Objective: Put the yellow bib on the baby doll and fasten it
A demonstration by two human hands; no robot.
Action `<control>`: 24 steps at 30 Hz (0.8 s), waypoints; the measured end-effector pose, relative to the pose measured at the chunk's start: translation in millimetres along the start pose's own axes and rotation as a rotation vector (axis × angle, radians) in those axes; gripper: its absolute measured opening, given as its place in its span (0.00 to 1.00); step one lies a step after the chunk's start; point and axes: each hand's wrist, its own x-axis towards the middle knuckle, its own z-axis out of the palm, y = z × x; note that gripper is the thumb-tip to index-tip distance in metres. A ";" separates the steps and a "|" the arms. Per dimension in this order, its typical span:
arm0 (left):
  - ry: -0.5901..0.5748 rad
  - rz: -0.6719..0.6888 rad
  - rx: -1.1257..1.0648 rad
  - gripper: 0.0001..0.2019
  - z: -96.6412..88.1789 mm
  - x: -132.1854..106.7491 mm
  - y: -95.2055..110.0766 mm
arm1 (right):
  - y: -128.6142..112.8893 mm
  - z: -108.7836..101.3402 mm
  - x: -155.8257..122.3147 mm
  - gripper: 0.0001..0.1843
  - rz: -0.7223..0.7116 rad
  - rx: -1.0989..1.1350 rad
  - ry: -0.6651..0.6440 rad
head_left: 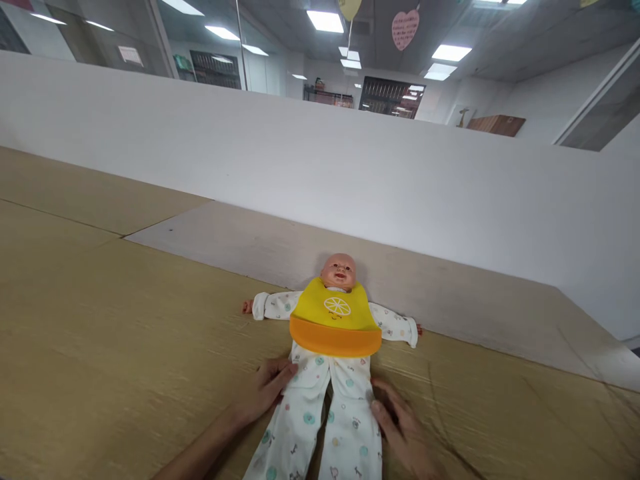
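Note:
A baby doll (339,269) lies on its back, arms spread, head away from me. It wears a yellow silicone bib (335,307) with a white citrus-slice print and an orange catch pocket (335,337). Under the bib is white patterned clothing; white trousers (345,413) cover its legs, which run out at the bottom edge. At the trousers' left side, near the hip, my left hand (273,387) touches the cloth, fingers extended and partly hidden. My right hand (397,423) rests against the opposite side at thigh height, thumb and fingers apart. Neither hand lifts anything.
The doll lies on a yellowish-brown tabletop (125,347) with a paler strip (425,280) behind its head. Beyond rises a low white wall (300,167) topped by glass. A pink heart note (405,30) hangs on the glass.

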 end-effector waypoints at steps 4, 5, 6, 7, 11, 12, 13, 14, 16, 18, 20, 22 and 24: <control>0.276 0.021 0.060 0.26 -7.4 12.2 -8.5 | 2.2 -16.5 20.3 0.18 0.046 -0.010 0.054; 0.328 0.028 0.087 0.25 -10.1 15.7 -8.5 | 2.6 -18.6 24.0 0.17 0.040 -0.002 0.074; 0.367 0.034 0.111 0.23 -13.1 19.4 -7.0 | 2.1 -20.3 26.9 0.17 0.034 0.010 0.082; 0.399 0.043 0.128 0.22 -16.0 23.2 -3.5 | 0.6 -22.0 29.4 0.16 0.026 0.021 0.076; 0.508 0.128 0.162 0.13 -26.7 46.4 26.6 | -16.4 -31.7 46.0 0.19 0.021 0.018 0.077; 0.542 0.145 0.179 0.09 -28.8 55.9 36.4 | -22.1 -34.8 54.8 0.20 0.020 0.017 0.090; 0.553 0.155 0.198 0.05 -30.6 67.4 45.8 | -27.5 -37.8 66.1 0.20 0.013 0.026 0.106; 0.565 0.146 0.215 0.03 -31.9 80.5 54.5 | -32.4 -40.3 79.9 0.20 0.002 0.047 0.125; 0.576 0.081 0.274 0.06 -33.0 110.4 68.0 | -39.4 -42.9 113.4 0.19 -0.017 0.110 0.174; 0.508 0.014 0.323 0.08 -31.9 141.4 75.2 | -42.1 -41.9 150.7 0.18 -0.026 0.128 0.195; 0.464 -0.020 0.324 0.09 -29.8 169.1 76.9 | -41.1 -37.7 186.2 0.18 -0.032 0.155 0.226; 0.421 -0.040 0.313 0.10 -28.3 190.5 75.3 | -37.6 -31.3 215.8 0.19 -0.027 0.171 0.248; 0.375 -0.043 0.288 0.10 -28.4 204.8 72.8 | -33.0 -24.0 237.5 0.19 -0.011 0.178 0.252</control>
